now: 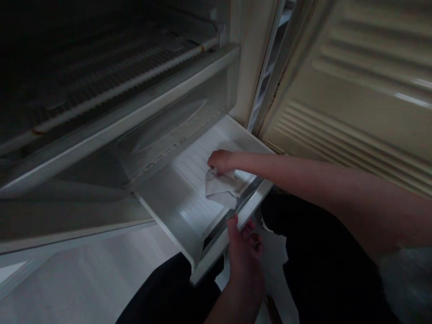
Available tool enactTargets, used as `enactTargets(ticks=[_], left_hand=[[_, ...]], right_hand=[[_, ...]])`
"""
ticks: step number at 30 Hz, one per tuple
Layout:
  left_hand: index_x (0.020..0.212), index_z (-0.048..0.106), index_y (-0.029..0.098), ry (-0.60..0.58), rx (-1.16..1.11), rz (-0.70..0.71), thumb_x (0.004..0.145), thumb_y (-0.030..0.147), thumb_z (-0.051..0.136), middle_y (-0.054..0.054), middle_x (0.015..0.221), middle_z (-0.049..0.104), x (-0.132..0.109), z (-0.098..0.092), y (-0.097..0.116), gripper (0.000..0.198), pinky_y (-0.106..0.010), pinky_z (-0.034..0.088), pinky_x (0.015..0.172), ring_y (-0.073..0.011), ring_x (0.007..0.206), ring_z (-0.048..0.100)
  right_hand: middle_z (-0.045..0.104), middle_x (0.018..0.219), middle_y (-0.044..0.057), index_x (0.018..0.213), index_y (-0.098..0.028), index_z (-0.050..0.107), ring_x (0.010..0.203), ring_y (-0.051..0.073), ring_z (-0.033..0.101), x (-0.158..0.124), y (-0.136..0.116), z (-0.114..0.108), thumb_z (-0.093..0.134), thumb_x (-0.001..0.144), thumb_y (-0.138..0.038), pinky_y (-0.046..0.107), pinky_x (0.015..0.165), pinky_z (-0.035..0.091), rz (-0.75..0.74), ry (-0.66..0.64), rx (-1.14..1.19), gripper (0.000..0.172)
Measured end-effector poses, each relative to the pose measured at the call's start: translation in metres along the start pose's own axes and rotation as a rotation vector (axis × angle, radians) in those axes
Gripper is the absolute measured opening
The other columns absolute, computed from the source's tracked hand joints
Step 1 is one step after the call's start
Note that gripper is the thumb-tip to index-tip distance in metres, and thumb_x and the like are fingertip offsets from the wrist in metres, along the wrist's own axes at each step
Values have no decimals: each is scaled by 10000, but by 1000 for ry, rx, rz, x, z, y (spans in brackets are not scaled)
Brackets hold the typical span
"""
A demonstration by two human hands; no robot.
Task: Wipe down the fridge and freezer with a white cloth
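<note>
A white drawer [148,207] is pulled out from the bottom of an open fridge. Inside it, my right hand [221,162] is closed on a pale cloth [221,186], which hangs over the drawer floor close to the front panel. My left hand [243,243] is at the outside of the drawer's front edge, with the thumb on the rim near its middle and the other fingers curled below it.
Above the drawer is a clear-fronted compartment [175,117] with a wire shelf [135,83] over it. The open cream door [354,108] stands at the right. My dark-clothed knees are on both sides below the drawer, over a pale floor [87,274].
</note>
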State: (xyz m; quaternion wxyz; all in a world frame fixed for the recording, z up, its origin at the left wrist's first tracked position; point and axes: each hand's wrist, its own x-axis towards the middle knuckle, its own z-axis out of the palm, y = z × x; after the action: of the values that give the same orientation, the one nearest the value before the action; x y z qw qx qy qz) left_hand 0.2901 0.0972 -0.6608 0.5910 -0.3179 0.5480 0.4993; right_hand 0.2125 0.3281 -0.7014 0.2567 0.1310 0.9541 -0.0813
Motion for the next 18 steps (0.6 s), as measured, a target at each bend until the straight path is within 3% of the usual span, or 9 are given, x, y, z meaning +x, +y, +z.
enactTargets(ticks=[3,6,8,13,14,16,18], left_hand=[[1005,638,131,-38,-3,47,864,594,589,-20,875,611,-1,-3,-2,487,-241,373,572,-99,591,506],[1009,631,128,-29,7,30,903,570,547,-17,867,606,-5,-2,-1,461,-242,368,574,-98,592,502],[1001,626,125,-28,10,18,920,553,526,-18,856,606,-7,0,1,446,-245,354,564,-102,584,499],[980,626,119,-15,21,6,922,564,506,-20,842,603,-6,4,2,465,-249,342,550,-104,557,485],[984,627,119,-12,15,6,923,561,506,-20,844,603,-5,4,2,463,-247,344,551,-102,556,484],[980,629,119,-14,-3,4,919,564,511,-22,841,602,-3,3,0,464,-247,336,543,-101,552,474],[983,629,128,-26,-28,-1,904,568,537,-29,853,612,1,1,-1,456,-252,332,539,-104,554,470]], right_hand=[[731,1154,211,1129,-38,756,1055,306,686,-37,-13,17,827,762,-236,350,874,509,11,-296,-18,423],[743,1110,208,1067,-35,771,1007,297,699,-57,-19,19,834,760,-235,335,832,504,40,-404,48,372],[740,1116,208,1053,-41,768,1012,288,697,-57,-17,9,818,794,-271,323,841,501,85,-267,142,350],[686,1273,153,1273,-106,658,1137,226,655,-7,-13,-27,676,940,-353,283,945,491,215,470,523,415],[676,1290,144,1248,-124,670,1195,225,625,9,-14,-31,667,940,-330,288,972,480,178,546,556,371],[700,1218,132,1014,-130,750,1343,238,509,43,-18,-37,565,984,-316,328,965,440,48,591,598,265],[729,1038,135,728,-100,722,1403,268,403,74,-25,-38,394,1041,-338,407,837,395,-80,549,671,512]])
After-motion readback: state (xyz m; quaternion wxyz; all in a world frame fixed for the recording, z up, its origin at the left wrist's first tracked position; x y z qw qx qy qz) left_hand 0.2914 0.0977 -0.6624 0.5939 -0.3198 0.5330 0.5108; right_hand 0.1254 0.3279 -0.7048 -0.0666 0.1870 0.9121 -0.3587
